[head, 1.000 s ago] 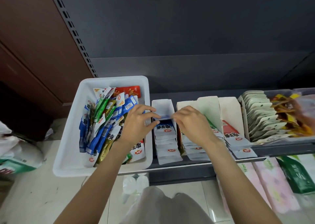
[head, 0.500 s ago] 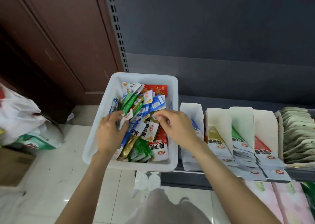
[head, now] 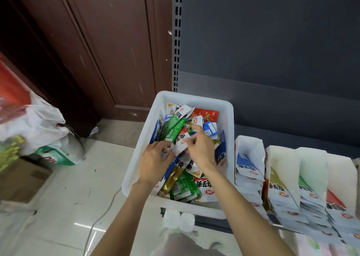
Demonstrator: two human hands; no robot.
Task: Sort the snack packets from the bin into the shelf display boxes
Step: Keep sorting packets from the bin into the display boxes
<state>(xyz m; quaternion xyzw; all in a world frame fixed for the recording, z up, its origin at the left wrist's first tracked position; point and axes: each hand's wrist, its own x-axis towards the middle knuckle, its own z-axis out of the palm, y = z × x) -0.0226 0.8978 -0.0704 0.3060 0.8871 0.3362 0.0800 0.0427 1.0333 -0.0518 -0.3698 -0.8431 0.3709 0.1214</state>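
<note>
Snack packets (head: 176,131) lie heaped in the white bin (head: 227,119), mixed green, blue, red and gold, at the left end of the shelf. A second ago both hands were at the blue display box (head: 248,158) tucking a packet in; half a second ago they had crossed into the bin; now they meet over the middle of the pile. The right hand (head: 200,148) pinches a white-and-red packet (head: 181,145) at its edge, fingers curled on it, while the left hand (head: 155,160) rests on the pile beside it, its fingers bent into the packets, though whether it grasps one cannot be told. The change marks, by judgement, the end of one placement and the start of the next pick, with much of the bin left to sort. Right of the bin stand further display boxes (head: 282,170) holding gold, green and red packets. On the floor to the left lie plastic bags (head: 39,123).
</note>
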